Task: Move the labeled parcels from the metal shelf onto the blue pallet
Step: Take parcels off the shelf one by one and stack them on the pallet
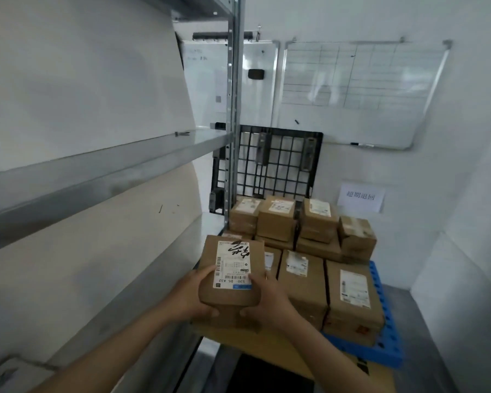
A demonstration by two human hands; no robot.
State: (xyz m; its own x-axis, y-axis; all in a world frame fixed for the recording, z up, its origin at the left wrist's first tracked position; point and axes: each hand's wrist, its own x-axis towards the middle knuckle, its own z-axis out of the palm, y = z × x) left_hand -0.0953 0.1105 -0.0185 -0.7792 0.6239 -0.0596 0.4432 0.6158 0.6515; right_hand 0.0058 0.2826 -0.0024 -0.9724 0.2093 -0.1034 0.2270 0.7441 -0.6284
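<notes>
I hold a brown cardboard parcel (233,269) with a white shipping label on top, between both hands, above the near left part of the blue pallet (381,347). My left hand (192,293) grips its left side and near corner. My right hand (267,297) grips its right side. Several labeled brown parcels (304,276) lie stacked on the pallet, taller at the back. The metal shelf (97,163) runs along my left; its boards in view carry no parcels.
A black plastic grid pallet (278,163) leans on the back wall behind the stack. Whiteboards (360,92) hang on that wall. A shelf upright (234,109) stands just left of the stack. A flat cardboard sheet (270,350) lies below my hands.
</notes>
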